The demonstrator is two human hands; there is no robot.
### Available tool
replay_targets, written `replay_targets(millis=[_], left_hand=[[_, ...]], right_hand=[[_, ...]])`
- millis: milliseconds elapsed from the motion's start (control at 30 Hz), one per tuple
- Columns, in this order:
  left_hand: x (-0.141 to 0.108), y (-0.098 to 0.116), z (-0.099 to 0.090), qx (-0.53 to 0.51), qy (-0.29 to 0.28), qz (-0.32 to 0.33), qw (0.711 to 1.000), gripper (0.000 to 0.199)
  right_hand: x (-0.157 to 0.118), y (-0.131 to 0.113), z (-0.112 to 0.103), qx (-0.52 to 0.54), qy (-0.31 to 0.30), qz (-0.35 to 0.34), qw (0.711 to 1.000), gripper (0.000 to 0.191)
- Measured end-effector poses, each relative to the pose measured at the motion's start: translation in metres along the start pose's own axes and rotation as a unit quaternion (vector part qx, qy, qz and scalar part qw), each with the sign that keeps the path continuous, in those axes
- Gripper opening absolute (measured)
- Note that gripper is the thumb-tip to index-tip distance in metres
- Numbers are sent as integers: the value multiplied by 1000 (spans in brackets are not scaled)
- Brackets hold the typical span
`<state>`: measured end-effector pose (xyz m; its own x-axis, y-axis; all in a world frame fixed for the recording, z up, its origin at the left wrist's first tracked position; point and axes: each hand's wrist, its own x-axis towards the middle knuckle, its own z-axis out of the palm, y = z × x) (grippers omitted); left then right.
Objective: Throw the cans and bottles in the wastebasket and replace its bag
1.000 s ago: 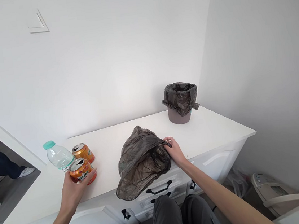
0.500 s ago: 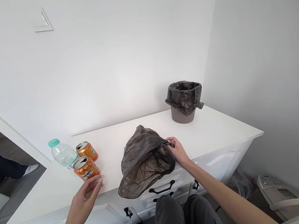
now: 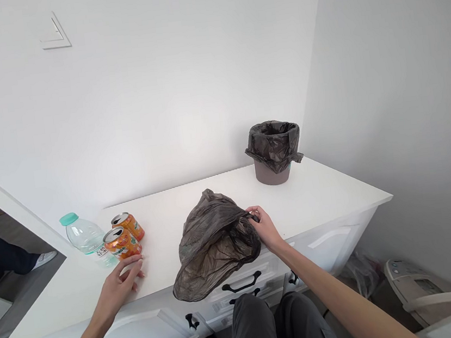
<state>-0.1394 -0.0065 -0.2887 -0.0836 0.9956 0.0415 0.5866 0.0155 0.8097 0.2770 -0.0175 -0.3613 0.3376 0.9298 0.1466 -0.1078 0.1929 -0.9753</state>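
Note:
My right hand (image 3: 264, 228) pinches the gathered edge of a dark translucent plastic bag (image 3: 214, 244), whose wide mouth hangs over the front edge of the white cabinet top (image 3: 163, 237). My left hand (image 3: 122, 280) is just in front of the nearer orange can (image 3: 123, 244), fingers apart and slightly bent, holding nothing. A second orange can (image 3: 129, 224) stands right behind the first. To their left is a clear plastic bottle (image 3: 86, 236) with a green cap, leaning left in view.
A brown bin (image 3: 272, 173) lined with a black bag stands at the back right. Black handles (image 3: 241, 282) mark the cabinet front. A person's leg (image 3: 1, 251) shows at far left, a beige appliance (image 3: 425, 287) at lower right.
The nearer can now stands closer to the other can and the bottle. My left hand has moved left, its fingers off the can. The right hand keeps its grip on the bag.

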Motion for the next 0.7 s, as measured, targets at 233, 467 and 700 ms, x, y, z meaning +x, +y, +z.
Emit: replay_targets(millis=[233,467,700], left_hand=[[-38,56,22,10,93,63,994,49],[-93,155,65,71,-220,242,942,48],[-52,145,119,365,-120,286,878,43]], right_hand=[[3,3,0,10,-4,-7,1000,30],[6,4,-3,21,-18,7,1000,30],[7,1,-6,0,-19,-9,1000,26]])
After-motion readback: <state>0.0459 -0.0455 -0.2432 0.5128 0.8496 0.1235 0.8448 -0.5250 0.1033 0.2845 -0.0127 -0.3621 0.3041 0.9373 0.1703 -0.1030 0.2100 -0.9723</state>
